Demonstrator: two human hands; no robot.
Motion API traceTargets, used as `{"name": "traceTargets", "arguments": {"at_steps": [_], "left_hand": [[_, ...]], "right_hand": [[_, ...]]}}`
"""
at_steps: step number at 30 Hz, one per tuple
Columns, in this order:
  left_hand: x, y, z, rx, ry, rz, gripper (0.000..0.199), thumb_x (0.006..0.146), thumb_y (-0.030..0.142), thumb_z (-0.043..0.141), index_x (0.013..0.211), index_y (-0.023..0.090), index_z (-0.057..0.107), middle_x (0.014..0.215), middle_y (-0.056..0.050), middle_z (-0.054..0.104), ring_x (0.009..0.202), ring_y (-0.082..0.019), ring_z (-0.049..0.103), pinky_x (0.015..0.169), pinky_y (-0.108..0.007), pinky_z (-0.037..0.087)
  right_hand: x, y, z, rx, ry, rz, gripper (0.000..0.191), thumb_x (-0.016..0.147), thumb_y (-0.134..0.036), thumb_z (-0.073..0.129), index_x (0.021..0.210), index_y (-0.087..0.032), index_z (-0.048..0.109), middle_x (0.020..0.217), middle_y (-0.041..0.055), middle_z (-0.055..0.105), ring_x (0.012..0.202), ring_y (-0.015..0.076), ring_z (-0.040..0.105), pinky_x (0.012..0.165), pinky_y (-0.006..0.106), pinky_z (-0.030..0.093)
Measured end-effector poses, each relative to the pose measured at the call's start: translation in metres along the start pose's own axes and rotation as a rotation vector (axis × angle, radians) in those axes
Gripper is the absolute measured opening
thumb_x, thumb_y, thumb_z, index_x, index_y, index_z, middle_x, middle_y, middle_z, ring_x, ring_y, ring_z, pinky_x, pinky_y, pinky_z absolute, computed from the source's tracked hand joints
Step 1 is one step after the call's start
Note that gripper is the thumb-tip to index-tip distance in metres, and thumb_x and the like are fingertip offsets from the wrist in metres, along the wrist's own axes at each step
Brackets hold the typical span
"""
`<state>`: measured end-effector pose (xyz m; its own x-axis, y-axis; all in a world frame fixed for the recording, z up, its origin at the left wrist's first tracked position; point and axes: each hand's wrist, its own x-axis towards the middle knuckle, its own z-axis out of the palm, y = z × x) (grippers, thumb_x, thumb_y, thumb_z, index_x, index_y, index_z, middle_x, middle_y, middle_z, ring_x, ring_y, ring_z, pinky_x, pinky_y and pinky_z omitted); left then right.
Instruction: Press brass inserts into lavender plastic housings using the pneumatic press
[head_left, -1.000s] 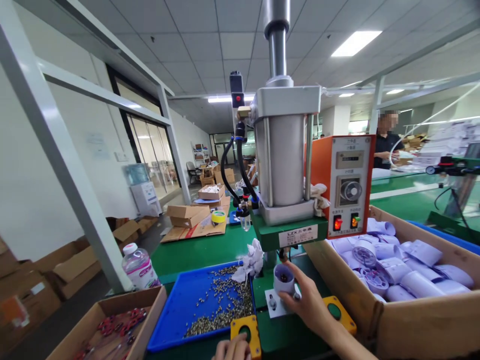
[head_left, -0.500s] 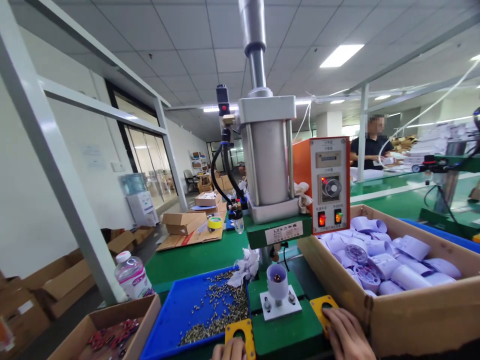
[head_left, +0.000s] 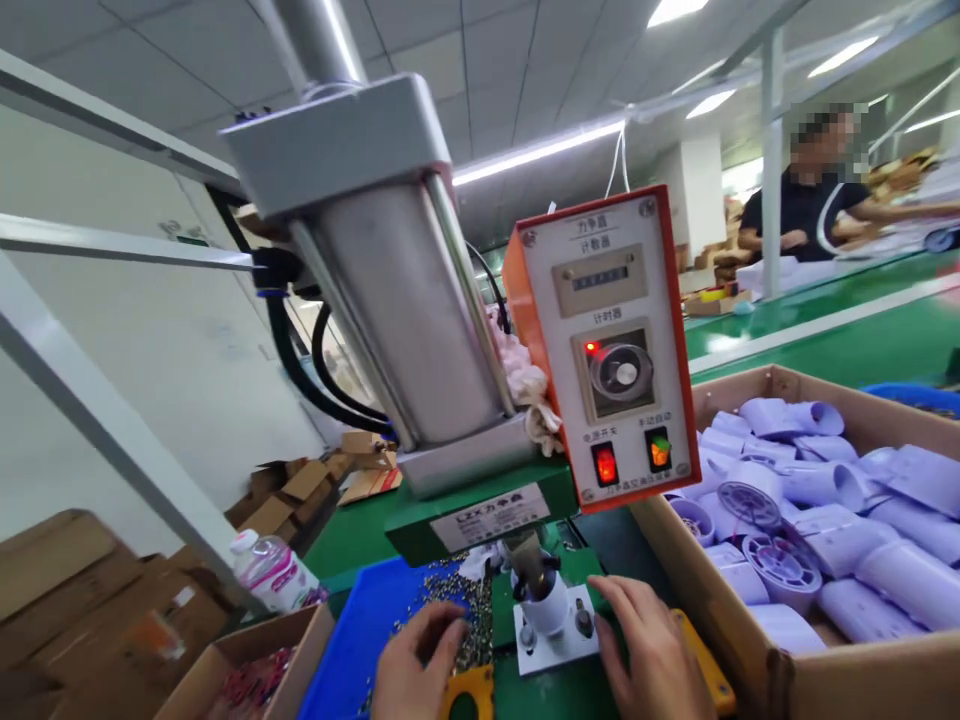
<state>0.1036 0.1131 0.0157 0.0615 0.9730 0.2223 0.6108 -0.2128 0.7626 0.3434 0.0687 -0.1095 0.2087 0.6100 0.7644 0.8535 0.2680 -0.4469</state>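
A white plastic cup-shaped part (head_left: pixel 546 608) stands on a white mounting plate (head_left: pixel 551 650) under the press (head_left: pixel 405 310). The press's metal ram (head_left: pixel 529 560) reaches down to the part's mouth; what lies inside is hidden. My left hand (head_left: pixel 420 660) hovers left of the plate, near the yellow-framed button (head_left: pixel 471 692), thumb and forefinger apart with nothing between them. Close to the plate's right side, my right hand (head_left: pixel 649 650) is spread with fingers extended, holding nothing. A second yellow-framed button (head_left: pixel 705 665) shows partly behind it.
A blue tray (head_left: pixel 352 625) holds many small metal pieces. At right, a cardboard box (head_left: pixel 847 685) is filled with white plastic cylinders (head_left: pixel 847 540). An orange control box (head_left: pixel 600 350) hangs beside the press. A bottle (head_left: pixel 274 570) stands left; a person (head_left: pixel 810 205) works farther back.
Both hands have left the yellow-framed buttons and moved inward toward the white part. The ram has come down to the part. My view has moved closer and tilted.
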Motion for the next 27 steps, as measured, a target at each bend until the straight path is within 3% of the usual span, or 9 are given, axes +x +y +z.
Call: {"name": "traceTargets", "arguments": {"at_steps": [3, 7, 12, 16, 21, 27], "left_hand": [[0.019, 0.028, 0.006, -0.078, -0.056, -0.018, 0.027, 0.061, 0.041, 0.069, 0.074, 0.018, 0.071, 0.076, -0.005, 0.074, 0.075, -0.022, 0.068, 0.07, -0.029, 0.053], [0.022, 0.05, 0.014, -0.086, -0.185, -0.002, 0.024, 0.066, 0.038, 0.066, 0.078, 0.017, 0.069, 0.081, -0.005, 0.073, 0.079, -0.021, 0.066, 0.074, -0.029, 0.05], [0.017, 0.076, 0.021, 0.204, -0.24, 0.17, 0.016, 0.079, 0.03, 0.053, 0.083, 0.019, 0.065, 0.087, -0.004, 0.071, 0.085, -0.019, 0.064, 0.078, -0.03, 0.046], [0.022, 0.097, 0.028, 0.372, -0.327, 0.262, 0.012, 0.076, 0.02, 0.053, 0.083, 0.019, 0.064, 0.091, -0.004, 0.07, 0.09, -0.018, 0.064, 0.083, -0.029, 0.045], [0.026, 0.104, 0.034, 0.517, -0.399, 0.356, 0.014, 0.075, 0.018, 0.055, 0.084, 0.02, 0.065, 0.095, -0.003, 0.07, 0.09, -0.018, 0.062, 0.084, -0.029, 0.046], [0.031, 0.096, 0.034, 0.506, -0.402, 0.408, 0.017, 0.075, 0.019, 0.054, 0.088, 0.019, 0.065, 0.096, -0.005, 0.07, 0.095, -0.02, 0.062, 0.087, -0.032, 0.044]], "right_hand": [[-0.003, -0.002, -0.003, 0.074, -0.009, 0.02, 0.033, 0.085, -0.021, 0.054, 0.118, -0.024, 0.053, 0.105, 0.0074, 0.065, 0.097, 0.0233, 0.064, 0.079, 0.036, 0.057], [0.008, -0.017, -0.009, 0.281, -0.031, 0.131, 0.035, 0.086, -0.018, 0.05, 0.12, -0.026, 0.051, 0.111, 0.008, 0.062, 0.103, 0.0222, 0.062, 0.085, 0.037, 0.056], [0.038, -0.054, 0.002, 0.65, -0.101, 0.136, 0.071, 0.079, -0.016, 0.056, 0.143, -0.023, 0.026, 0.141, 0.0112, 0.046, 0.13, 0.0234, 0.047, 0.106, 0.04, 0.044], [0.043, -0.066, 0.017, 0.778, -0.134, 0.229, 0.078, 0.074, -0.01, 0.056, 0.145, -0.023, 0.025, 0.135, 0.0091, 0.056, 0.124, 0.0212, 0.054, 0.104, 0.036, 0.045], [0.039, -0.063, 0.027, 0.796, -0.127, 0.287, 0.075, 0.075, -0.012, 0.056, 0.144, -0.022, 0.027, 0.135, 0.0104, 0.056, 0.125, 0.022, 0.053, 0.105, 0.039, 0.043], [0.037, -0.062, 0.027, 0.714, -0.067, 0.247, 0.075, 0.075, -0.014, 0.06, 0.144, -0.021, 0.032, 0.134, 0.0111, 0.057, 0.123, 0.0234, 0.055, 0.103, 0.037, 0.045]]}}
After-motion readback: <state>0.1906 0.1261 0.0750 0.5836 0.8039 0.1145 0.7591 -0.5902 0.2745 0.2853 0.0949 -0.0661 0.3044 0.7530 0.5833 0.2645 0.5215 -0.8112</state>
